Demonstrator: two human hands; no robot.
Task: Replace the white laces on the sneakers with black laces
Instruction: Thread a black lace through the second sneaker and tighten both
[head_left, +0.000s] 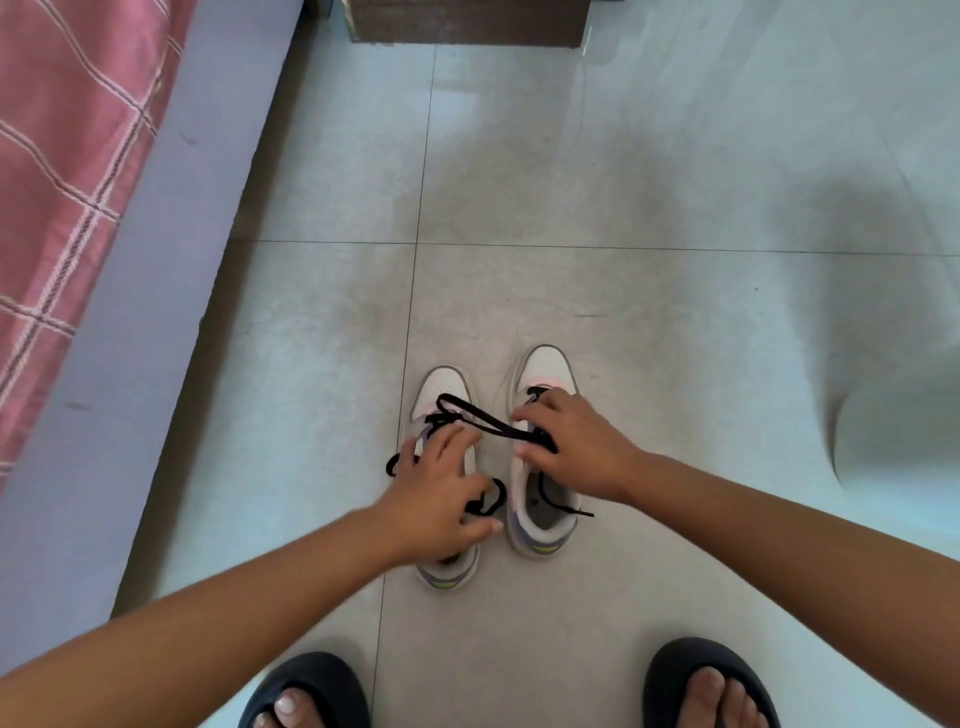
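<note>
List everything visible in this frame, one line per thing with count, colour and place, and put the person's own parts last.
sneakers: 2, white with grey and yellow-green heels, side by side on the floor at centre, toes pointing away.
black laces: number unclear, black, draped across both sneakers, loops beside the left one, one end trailing out of the right one.
floor: 1, pale grey tiles, throughout.
bed cover: 1, pink check, upper left.
bed base: 1, grey, beside the cover.
box: 1, brown, top centre, partly cut off.
slippers: 2, black, bottom edge, on the person's feet.
left hand: 1, over the left sneaker, fingers spread.
right hand: 1, on the right sneaker, fingers at a lace.
</note>
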